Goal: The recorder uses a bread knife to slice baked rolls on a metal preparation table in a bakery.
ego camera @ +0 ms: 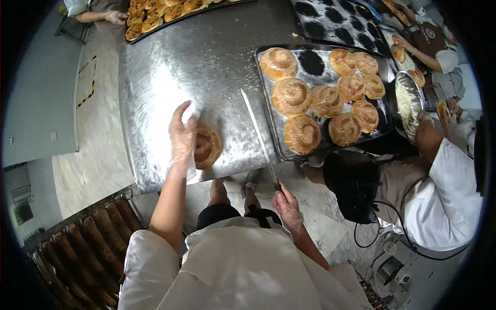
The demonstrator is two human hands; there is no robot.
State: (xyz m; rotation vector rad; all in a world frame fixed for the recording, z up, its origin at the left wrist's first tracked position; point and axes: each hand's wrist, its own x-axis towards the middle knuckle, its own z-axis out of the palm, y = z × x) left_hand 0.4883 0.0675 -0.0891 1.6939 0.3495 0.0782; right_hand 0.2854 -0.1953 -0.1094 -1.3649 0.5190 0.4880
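Observation:
A round swirl-topped bun (pixel 207 147) rests on the steel worktable near its front edge. My left hand (pixel 183 133), in a clear plastic glove, is at the bun's left side with the fingers spread. It covers part of that edge, and I cannot tell whether it touches the bun. My right hand (pixel 287 203), also gloved, grips the dark handle of a long bread knife (pixel 257 130) just off the table's front edge. The blade points away from me over the tabletop, between the bun and a dark baking tray (pixel 274 141) of similar buns (pixel 290 97).
Another baking tray (pixel 319 30), dusted white with dark round patches, lies behind. A metal bowl of pale cream (pixel 409 104) stands at right beside a co-worker in a white sleeve (pixel 445 193). Topped breads fill a far-left tray (pixel 166 28); another person's hand (pixel 116 17) touches it.

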